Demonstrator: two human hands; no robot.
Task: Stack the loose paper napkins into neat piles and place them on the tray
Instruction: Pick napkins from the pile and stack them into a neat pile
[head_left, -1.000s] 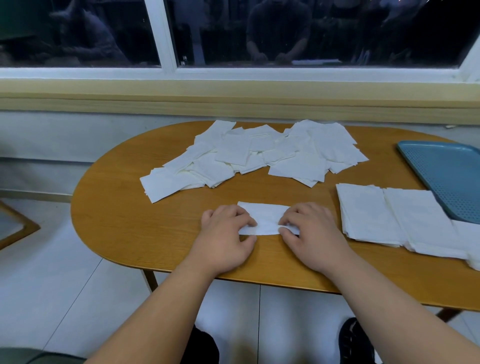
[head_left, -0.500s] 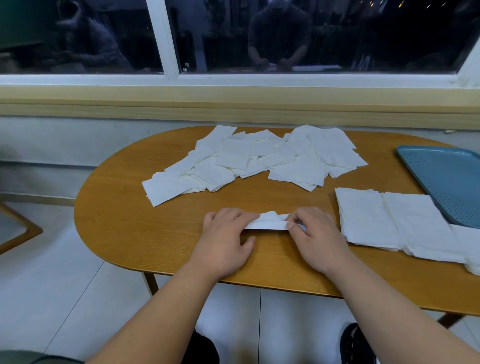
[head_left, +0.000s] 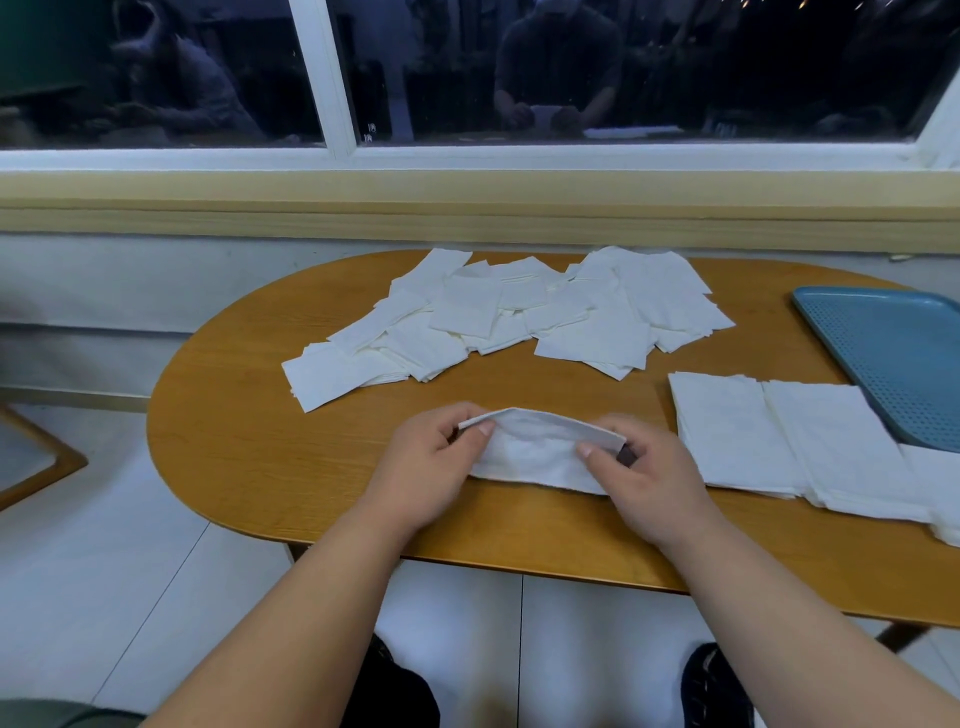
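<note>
A white paper napkin (head_left: 535, 457) stands on its lower edge near the table's front, its top edge lifted and bowed. My left hand (head_left: 431, 467) pinches its upper left corner and my right hand (head_left: 644, 478) pinches its upper right corner. A spread of several loose napkins (head_left: 514, 317) lies at the back middle of the table. Neat napkin piles (head_left: 789, 447) sit side by side on the table to the right of my right hand. The blue tray (head_left: 898, 358) lies at the far right, partly cut off by the frame, with nothing on its visible part.
The oval wooden table (head_left: 249, 415) stands against a wall below a window sill (head_left: 467, 208). White floor tiles and my dark shoes show beneath the front edge. A wooden frame (head_left: 36, 462) stands at the left.
The napkin lay flat under both hands; its far edge has been raised and pulled toward me, so it now stands up between my pinching fingers.
</note>
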